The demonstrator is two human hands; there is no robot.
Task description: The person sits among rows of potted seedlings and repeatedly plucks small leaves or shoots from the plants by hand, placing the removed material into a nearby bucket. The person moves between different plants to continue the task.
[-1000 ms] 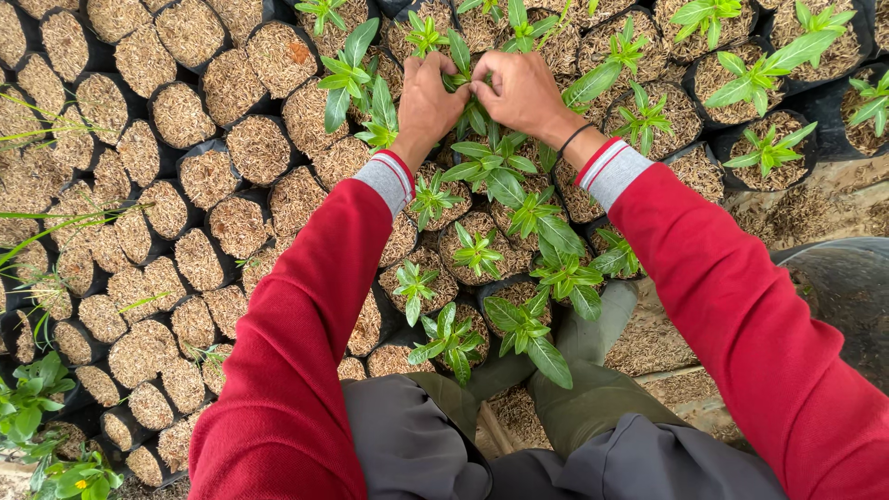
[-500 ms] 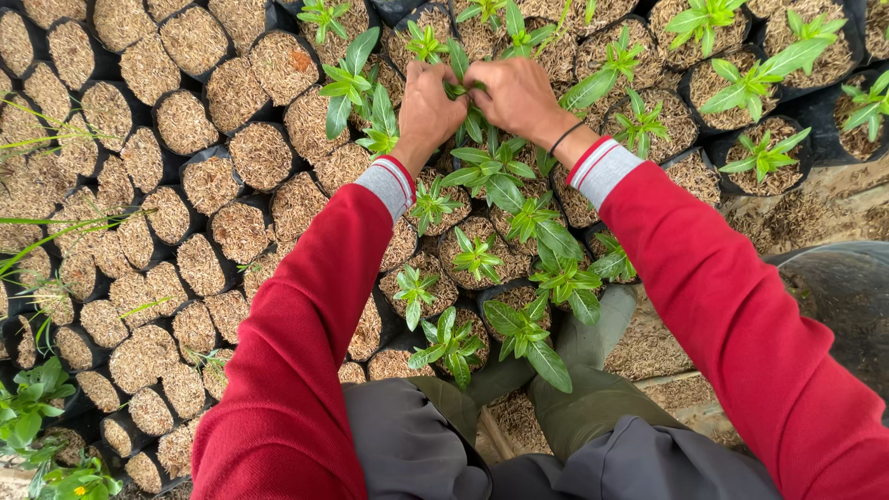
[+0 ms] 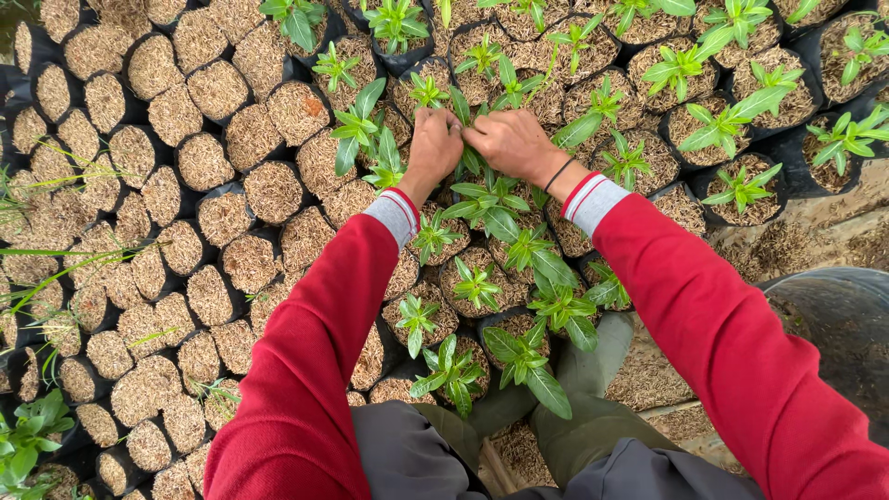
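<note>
Both hands meet over one seedling [image 3: 472, 153] standing in a black nursery bag in the upper middle of the bed of bags, just beyond the planted rows nearest the person. The left hand [image 3: 433, 148] and the right hand [image 3: 509, 143] are pressed together, knuckles up, fingertips pinched around the base of the seedling's stem; its narrow green leaves poke up between and below the fingers. How firmly the stem is gripped cannot be told, as the fingers cover it.

Compared with a second ago, the hands have drawn closer: then they sat a little apart on either side of the plant, now the fingertips touch. The left hand has turned inward and its fingers have curled tighter.

Both forearms reach straight forward from the bottom edge, in red sleeves [image 3: 306, 361] with grey striped cuffs. A thin black band [image 3: 558, 174] circles the right wrist.

Around the hands stand more planted seedlings [image 3: 477, 282], filling the bags toward the person and across the upper right of the bed. To the left lie many unplanted bags [image 3: 199, 162] filled with pale brown rice-husk mix, packed tight to the left edge. A dark tub [image 3: 838, 310] rim shows at the right edge. Green rubber boots [image 3: 593, 389] stand at the bed's near edge
</note>
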